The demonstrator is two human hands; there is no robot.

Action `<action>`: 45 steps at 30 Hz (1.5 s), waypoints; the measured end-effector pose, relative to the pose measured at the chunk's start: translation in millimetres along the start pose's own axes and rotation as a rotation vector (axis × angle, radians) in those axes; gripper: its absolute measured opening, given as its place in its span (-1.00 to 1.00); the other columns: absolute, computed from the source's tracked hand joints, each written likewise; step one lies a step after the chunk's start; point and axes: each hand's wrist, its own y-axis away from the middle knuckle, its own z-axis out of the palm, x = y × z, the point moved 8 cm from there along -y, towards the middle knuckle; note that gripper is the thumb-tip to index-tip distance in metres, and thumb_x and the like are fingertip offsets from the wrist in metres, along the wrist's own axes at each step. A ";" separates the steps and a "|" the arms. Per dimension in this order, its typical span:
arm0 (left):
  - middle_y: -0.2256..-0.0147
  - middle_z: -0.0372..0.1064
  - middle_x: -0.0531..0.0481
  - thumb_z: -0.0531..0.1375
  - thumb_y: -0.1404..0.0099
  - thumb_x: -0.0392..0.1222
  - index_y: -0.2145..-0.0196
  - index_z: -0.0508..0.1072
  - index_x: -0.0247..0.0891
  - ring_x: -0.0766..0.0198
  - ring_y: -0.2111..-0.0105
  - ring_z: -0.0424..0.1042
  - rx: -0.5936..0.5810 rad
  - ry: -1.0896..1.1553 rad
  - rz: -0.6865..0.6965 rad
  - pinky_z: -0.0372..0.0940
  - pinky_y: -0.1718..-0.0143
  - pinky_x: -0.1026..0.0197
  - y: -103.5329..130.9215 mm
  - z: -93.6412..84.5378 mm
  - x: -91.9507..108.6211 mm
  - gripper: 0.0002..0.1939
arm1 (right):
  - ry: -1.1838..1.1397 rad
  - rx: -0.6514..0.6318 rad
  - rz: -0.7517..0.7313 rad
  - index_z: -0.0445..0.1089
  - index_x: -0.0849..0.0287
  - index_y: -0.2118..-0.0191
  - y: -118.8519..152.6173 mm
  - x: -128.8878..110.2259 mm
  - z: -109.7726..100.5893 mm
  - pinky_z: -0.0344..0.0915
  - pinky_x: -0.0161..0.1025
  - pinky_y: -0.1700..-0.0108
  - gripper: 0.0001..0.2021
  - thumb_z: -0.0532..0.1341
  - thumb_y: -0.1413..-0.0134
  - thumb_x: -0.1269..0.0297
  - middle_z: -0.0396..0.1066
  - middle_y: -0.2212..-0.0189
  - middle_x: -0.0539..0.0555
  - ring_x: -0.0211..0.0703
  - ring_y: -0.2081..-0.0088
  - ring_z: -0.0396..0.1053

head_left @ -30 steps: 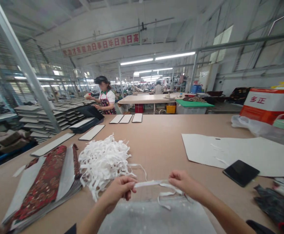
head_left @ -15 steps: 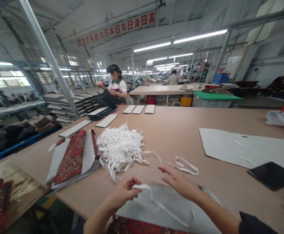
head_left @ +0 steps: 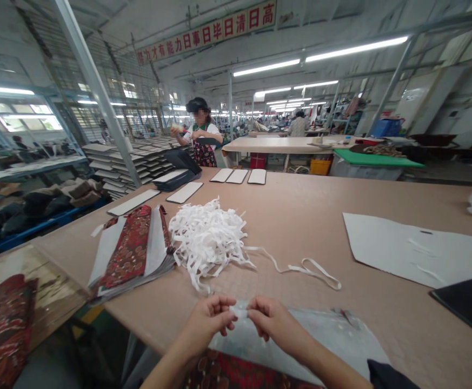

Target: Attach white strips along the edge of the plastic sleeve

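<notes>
Over the table's near edge my left hand (head_left: pixel 215 317) is closed in a pinch, its fingertips at a short bit of white fabric tape (head_left: pixel 240 309). Facing it, my right hand (head_left: pixel 271 322) pinches the same tape from the other side; the rest of the tape cannot be made out. Under both hands lies a pale grey sheet (head_left: pixel 320 329), with red patterned fabric (head_left: pixel 236 370) showing along its near side. Beyond the hands is a tangled heap of white tapes (head_left: pixel 207 240), from which one strand (head_left: pixel 320 270) trails right and ends in a loop.
A stack of red patterned pieces (head_left: pixel 128 251) lies left of the heap. To the right are a large white board (head_left: pixel 406 248) and a dark flat panel (head_left: pixel 469 302). White-faced panels (head_left: pixel 238 176) line the far edge, where a co-worker (head_left: pixel 203 135) stands holding a dark piece.
My right hand has come left and down from above the table to meet my left hand at the tape. The tape's long tail no longer shows. The view has shifted slightly.
</notes>
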 end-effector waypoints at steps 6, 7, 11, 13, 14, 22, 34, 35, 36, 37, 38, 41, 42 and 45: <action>0.48 0.35 0.02 0.37 0.18 0.00 0.23 0.35 -0.32 0.38 0.53 0.28 0.147 0.262 -0.076 0.12 0.54 0.34 2.4 -1.0 -14.0 -0.43 | -0.076 0.012 0.039 0.18 0.18 0.47 -3.5 2.5 10.5 0.01 -0.43 0.69 -0.79 0.05 0.10 0.13 0.19 0.73 -0.14 -0.41 0.74 0.07; 0.46 0.34 0.02 0.37 0.17 -0.01 0.23 0.36 -0.32 0.39 0.51 0.28 0.149 0.300 -0.095 0.13 0.53 0.35 4.0 2.5 -15.9 -0.44 | -0.086 0.018 0.033 0.18 0.18 0.47 -3.8 0.8 11.8 0.01 -0.44 0.69 -0.78 0.05 0.08 0.11 0.20 0.73 -0.14 -0.42 0.74 0.07; 0.55 0.26 0.09 0.37 0.18 -0.03 0.39 0.41 -0.33 0.44 0.58 0.20 0.176 0.340 -0.063 0.07 0.58 0.37 5.1 9.7 -15.3 -0.58 | -0.083 0.015 0.020 0.17 0.18 0.47 -4.0 -3.2 17.1 0.01 -0.45 0.69 -0.76 0.05 0.05 0.08 0.21 0.73 -0.14 -0.42 0.74 0.07; 0.60 0.23 0.12 0.37 0.20 -0.03 0.48 0.40 -0.32 0.44 0.61 0.16 0.223 0.316 -0.021 0.06 0.58 0.36 3.2 6.5 -13.3 -0.62 | -0.074 0.004 0.020 0.17 0.18 0.46 -3.3 -2.7 19.2 0.02 -0.45 0.69 -0.76 0.06 0.05 0.08 0.23 0.73 -0.14 -0.43 0.74 0.08; 0.61 0.23 0.12 0.37 0.20 -0.03 0.50 0.39 -0.31 0.44 0.60 0.16 0.246 0.302 -0.003 0.07 0.57 0.36 2.1 4.4 -12.3 -0.63 | -0.070 -0.007 0.022 0.17 0.17 0.46 -2.6 -2.2 20.4 0.02 -0.45 0.69 -0.76 0.06 0.05 0.08 0.24 0.73 -0.14 -0.43 0.75 0.08; 0.55 0.30 0.08 0.33 0.13 0.03 0.44 0.44 -0.32 0.40 0.55 0.21 0.249 0.217 0.059 0.13 0.45 0.32 -0.7 5.6 -2.2 -0.62 | -0.160 -0.134 0.037 0.19 0.20 0.49 6.1 -10.3 34.0 0.08 -0.39 0.63 -0.71 0.12 0.08 0.04 0.35 0.64 -0.04 -0.37 0.71 0.19; 0.64 0.29 0.05 0.23 0.03 0.17 0.47 0.41 -0.37 0.45 0.69 0.15 -0.066 0.077 -0.081 0.02 0.61 0.35 2.1 44.8 -25.3 -0.54 | -0.717 0.472 -0.130 0.32 0.16 0.36 19.0 -16.6 -68.2 0.29 -0.19 0.17 -0.74 0.29 0.19 0.14 0.41 0.35 0.05 -0.13 0.25 0.36; 0.64 0.29 0.05 0.24 0.05 0.17 0.49 0.41 -0.36 0.44 0.68 0.16 -0.062 0.034 -0.098 0.03 0.60 0.35 0.3 33.6 -26.7 -0.54 | -0.684 0.546 -0.141 0.33 0.15 0.37 24.9 -8.1 -85.1 0.31 -0.19 0.19 -0.76 0.29 0.18 0.15 0.40 0.35 0.04 -0.14 0.27 0.36; 0.64 0.29 0.06 0.25 0.08 0.17 0.50 0.41 -0.35 0.43 0.67 0.17 -0.062 -0.011 -0.113 0.03 0.59 0.34 -1.4 21.5 -27.9 -0.55 | -0.647 0.614 -0.139 0.34 0.13 0.38 31.7 2.8 -101.1 0.33 -0.19 0.23 -0.78 0.28 0.17 0.15 0.39 0.36 0.02 -0.14 0.30 0.35; 0.64 0.29 0.07 0.26 0.11 0.17 0.52 0.40 -0.34 0.42 0.66 0.17 -0.055 -0.060 -0.124 0.04 0.58 0.34 -3.0 8.6 -29.0 -0.55 | -0.611 0.672 -0.126 0.34 0.12 0.38 38.9 16.0 -115.9 0.34 -0.20 0.29 -0.80 0.27 0.17 0.16 0.38 0.38 0.01 -0.16 0.35 0.35; 0.64 0.29 0.07 0.26 0.14 0.16 0.54 0.40 -0.33 0.41 0.65 0.17 -0.042 -0.112 -0.131 0.04 0.57 0.34 -4.4 -4.4 -30.3 -0.56 | -0.583 0.720 -0.105 0.35 0.10 0.38 46.5 30.7 -128.9 0.35 -0.21 0.34 -0.81 0.26 0.17 0.16 0.37 0.41 0.00 -0.18 0.41 0.34; 0.66 0.27 0.08 0.25 0.16 0.16 0.60 0.38 -0.33 0.40 0.64 0.16 0.009 -0.237 -0.141 0.03 0.55 0.33 -7.9 -35.6 -36.2 -0.57 | -0.525 0.810 -0.031 0.34 0.10 0.37 68.8 76.2 -156.3 0.35 -0.24 0.40 -0.77 0.28 0.22 0.16 0.35 0.47 -0.04 -0.21 0.46 0.32; 0.67 0.25 0.09 0.23 0.15 0.16 0.61 0.38 -0.33 0.40 0.65 0.14 0.035 -0.263 -0.148 0.01 0.56 0.32 -9.2 -42.8 -39.0 -0.57 | -0.490 0.826 0.004 0.34 0.11 0.36 75.5 89.6 -161.5 0.35 -0.25 0.40 -0.74 0.30 0.26 0.16 0.35 0.47 -0.03 -0.20 0.45 0.32; 0.69 0.17 0.13 0.19 0.10 0.09 0.59 0.41 -0.33 0.40 0.66 0.08 0.118 -0.348 -0.129 -0.03 0.59 0.32 -15.4 -53.9 -43.9 -0.64 | -0.266 0.827 0.138 0.35 0.16 0.31 90.7 116.8 -169.1 0.33 -0.24 0.35 -0.64 0.29 0.30 0.10 0.38 0.45 0.00 -0.15 0.42 0.33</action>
